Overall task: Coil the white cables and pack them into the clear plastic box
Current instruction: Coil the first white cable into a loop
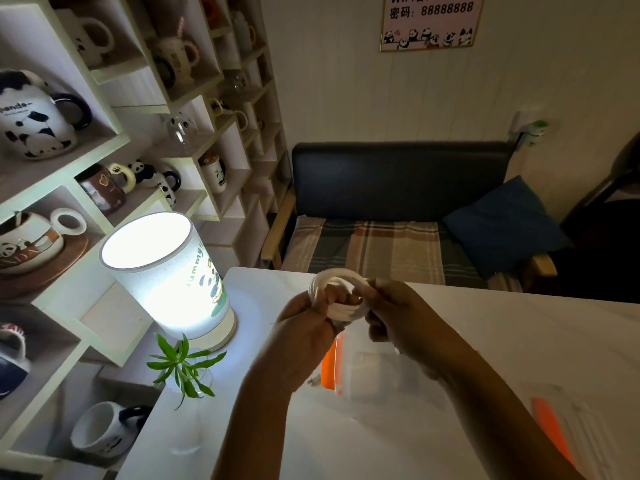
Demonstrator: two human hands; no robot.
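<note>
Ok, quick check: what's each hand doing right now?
Left hand: closed on the white cable coil.
Right hand: closed on the same coil, from its other side.

White table [519, 341] bears lamp [173, 278], plant glass [187, 420], clear box [367, 375].

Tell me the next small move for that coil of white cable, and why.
Probably lower the coil of white cable into the clear plastic box right below it. Both the left hand and the right hand grip the coil, which already looks wound into loops, and the box seems to sit open on the table under the hands.
</note>
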